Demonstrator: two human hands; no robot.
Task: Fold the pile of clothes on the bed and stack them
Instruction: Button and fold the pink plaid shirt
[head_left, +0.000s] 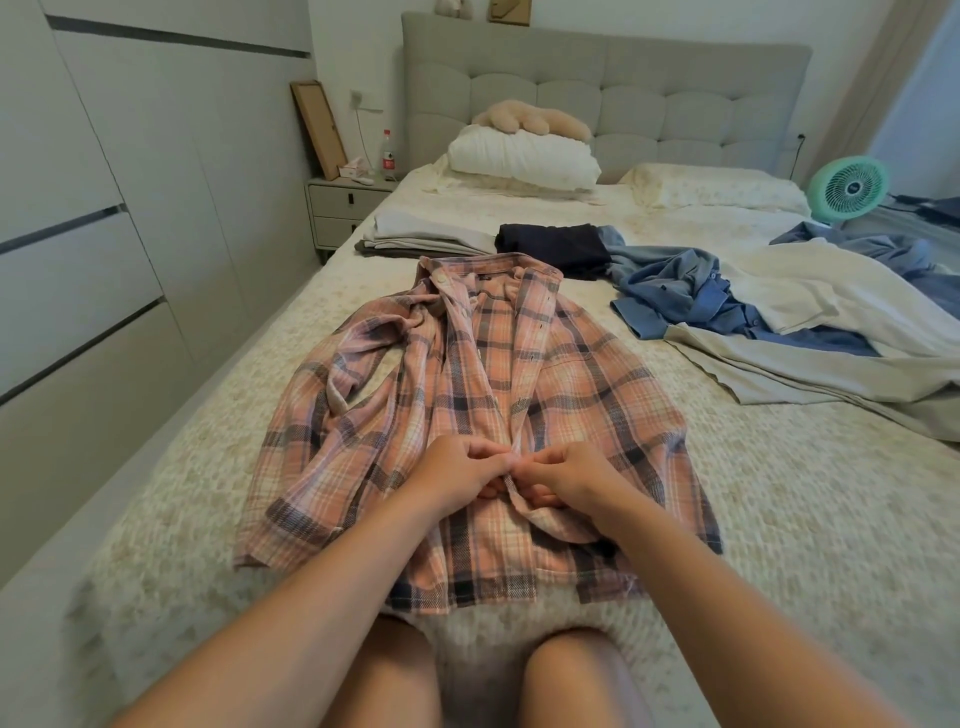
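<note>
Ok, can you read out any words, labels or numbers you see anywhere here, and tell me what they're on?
Nothing here can be read.
Bottle on the nightstand: red label, print too small and blurred.
Tissue box beside it: markings too blurred.
Plaid shirt: dark tag inside the collar, too small.
Green fan: centre badge, unreadable.

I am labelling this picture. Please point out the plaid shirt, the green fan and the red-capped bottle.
plaid shirt (587, 384): head view, right chest panel.
green fan (850, 188): head view, grille centre.
red-capped bottle (388, 156): head view, label.
</note>
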